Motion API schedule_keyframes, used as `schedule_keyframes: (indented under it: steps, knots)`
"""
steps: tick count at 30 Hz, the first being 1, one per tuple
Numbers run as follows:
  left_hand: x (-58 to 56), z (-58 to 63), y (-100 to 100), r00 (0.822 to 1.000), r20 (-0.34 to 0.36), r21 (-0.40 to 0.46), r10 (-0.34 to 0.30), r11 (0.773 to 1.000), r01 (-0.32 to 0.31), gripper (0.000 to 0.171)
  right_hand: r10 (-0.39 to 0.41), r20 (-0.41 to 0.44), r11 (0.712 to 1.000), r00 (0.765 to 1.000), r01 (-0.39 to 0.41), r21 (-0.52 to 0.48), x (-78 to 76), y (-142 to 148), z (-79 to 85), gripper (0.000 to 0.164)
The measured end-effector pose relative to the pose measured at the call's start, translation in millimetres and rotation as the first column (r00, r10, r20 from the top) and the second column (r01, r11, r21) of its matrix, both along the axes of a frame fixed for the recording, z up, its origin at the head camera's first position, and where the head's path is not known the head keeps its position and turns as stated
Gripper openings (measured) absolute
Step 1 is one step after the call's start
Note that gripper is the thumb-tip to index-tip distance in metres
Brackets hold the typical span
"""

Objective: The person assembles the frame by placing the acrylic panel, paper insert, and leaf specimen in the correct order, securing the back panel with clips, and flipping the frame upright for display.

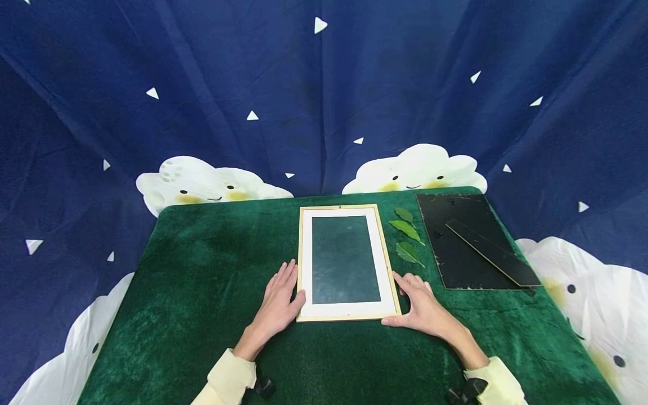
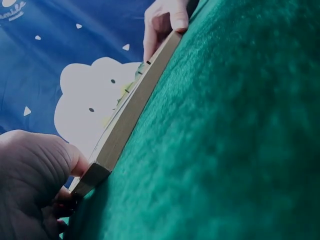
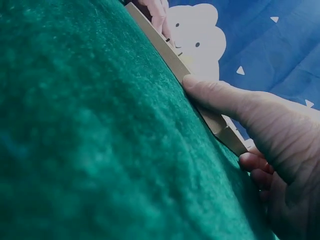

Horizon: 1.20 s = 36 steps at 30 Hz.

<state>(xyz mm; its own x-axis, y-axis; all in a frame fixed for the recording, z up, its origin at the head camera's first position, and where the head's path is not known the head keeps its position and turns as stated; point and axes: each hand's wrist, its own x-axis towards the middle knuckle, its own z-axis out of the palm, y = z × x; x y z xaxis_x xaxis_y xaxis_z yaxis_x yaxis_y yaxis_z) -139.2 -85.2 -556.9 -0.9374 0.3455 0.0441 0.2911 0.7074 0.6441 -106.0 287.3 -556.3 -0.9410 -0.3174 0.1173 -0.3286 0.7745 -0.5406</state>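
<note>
A picture frame (image 1: 340,319) of pale wood lies flat on the green velvet cloth. Inside it is a white mat (image 1: 346,310), and dark green shows through the middle. My left hand (image 1: 277,304) holds the frame's lower left side, thumb over the rim and fingers along the outer edge. At the lower right corner, my right hand (image 1: 422,308) grips with its thumb on the near edge and its fingers on the right side. The right wrist view shows that thumb (image 3: 210,92) against the wooden edge (image 3: 212,120). Some fingertips are hidden by the frame.
Three green leaves (image 1: 406,229) lie in a column right of the frame. Farther right is a black backing board (image 1: 430,225) with its stand leg (image 1: 491,252) slanting across it. Behind the table (image 1: 217,253) hangs a blue curtain (image 1: 283,67) printed with clouds.
</note>
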Motion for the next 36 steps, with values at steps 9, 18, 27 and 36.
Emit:
schedule_keyframes:
  steps: [9, 18, 27, 36]
  knots:
    - [-2.8, 0.5, -15, 0.999, 0.008, -0.035, -0.041, 0.999, 0.041, 0.083, 0.019, -0.008, 1.0, 1.0, -0.019, 0.0, -11.1, -7, 0.4, 0.117]
    - [-7.5, 2.6, -27, 0.99, 0.061, -0.095, -0.126, 0.987, 0.131, 0.139, 0.002, -0.035, 1.0, 0.999, -0.002, 0.003, -13.4, -11, -0.6, 0.112]
    - [-8.9, -5.9, -29, 0.995, -0.038, -0.07, -0.092, 0.994, 0.09, 0.133, -0.014, -0.092, 0.998, 0.996, 0.008, -0.068, -15.0, -11, -3.5, 0.081]
    - [-11.9, -9.0, -32, 0.993, -0.064, -0.086, -0.096, 0.992, 0.09, 0.13, -0.394, -0.305, 0.919, 0.867, 0.364, -0.15, -28.8, 16, 3.1, 0.044]
